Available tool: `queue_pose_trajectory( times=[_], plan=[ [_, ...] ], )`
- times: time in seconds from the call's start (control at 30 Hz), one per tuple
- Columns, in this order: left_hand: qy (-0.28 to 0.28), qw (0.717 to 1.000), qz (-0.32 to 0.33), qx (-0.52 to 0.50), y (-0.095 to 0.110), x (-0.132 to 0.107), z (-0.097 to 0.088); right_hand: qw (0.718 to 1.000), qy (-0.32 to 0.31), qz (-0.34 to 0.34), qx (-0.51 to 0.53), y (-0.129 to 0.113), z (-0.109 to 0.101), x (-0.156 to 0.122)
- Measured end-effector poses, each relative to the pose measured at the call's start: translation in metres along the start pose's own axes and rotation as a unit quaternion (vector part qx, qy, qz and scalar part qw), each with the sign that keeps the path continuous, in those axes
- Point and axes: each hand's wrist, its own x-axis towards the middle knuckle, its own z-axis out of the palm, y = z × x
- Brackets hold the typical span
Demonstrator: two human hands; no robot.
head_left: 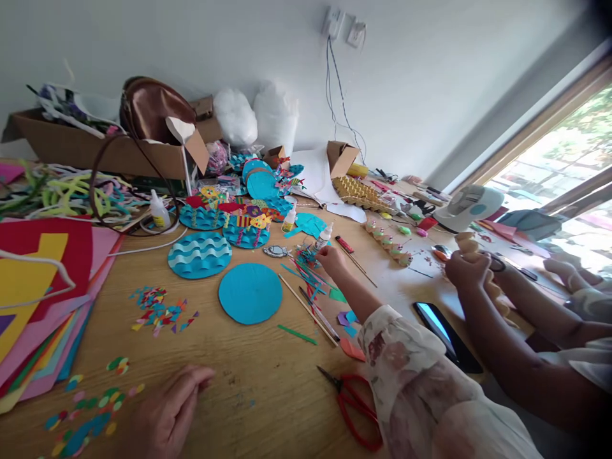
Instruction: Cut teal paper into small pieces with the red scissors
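My left hand (167,408) lies flat on the wooden table (248,382) at the bottom left, fingers stretched out and holding nothing, beside scattered paper dots (90,414). My right hand (329,258), on an arm in a floral sleeve, reaches to a pile of coloured paper strips (306,264). Its fingers are curled closed over the pile; what they pinch is hidden. A small glue bottle (324,237) stands just beyond it. A plain blue paper disc (250,293) lies to its left, and red scissors (354,401) lie near my sleeve.
Another person's bare arms and hands (466,268) work at the right, near a phone (444,335). Blue wave-patterned discs (199,254), paper scraps (160,309), stacked coloured sheets (38,299), wooden sticks (308,309), a cardboard box with a brown bag (153,111) and an egg tray (361,191) crowd the table.
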Motion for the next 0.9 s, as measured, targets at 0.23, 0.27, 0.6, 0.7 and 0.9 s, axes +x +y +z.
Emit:
queue_pose_trajectory(
  times=[0.23,0.27,0.6,0.7,0.9],
  plan=[
    [-0.016,1.0,-0.004,0.021,0.0,0.0,0.001,0.997,0.015,-0.03,-0.073,-0.004,-0.01,-0.009],
    [-0.019,1.0,-0.005,0.021,-0.001,-0.001,0.001,0.996,0.018,-0.038,-0.079,-0.006,-0.013,-0.012],
    [-0.034,0.999,-0.025,-0.03,-0.008,-0.013,0.007,0.969,-0.098,-0.198,-0.108,-0.013,-0.047,-0.114],
    [-0.03,0.998,-0.024,-0.044,-0.006,-0.013,0.008,0.956,-0.14,-0.221,-0.134,-0.007,-0.039,-0.152],
    [-0.038,0.998,-0.018,-0.038,0.002,-0.006,0.002,0.95,-0.15,-0.184,-0.206,0.0,-0.021,-0.171]
  ],
)
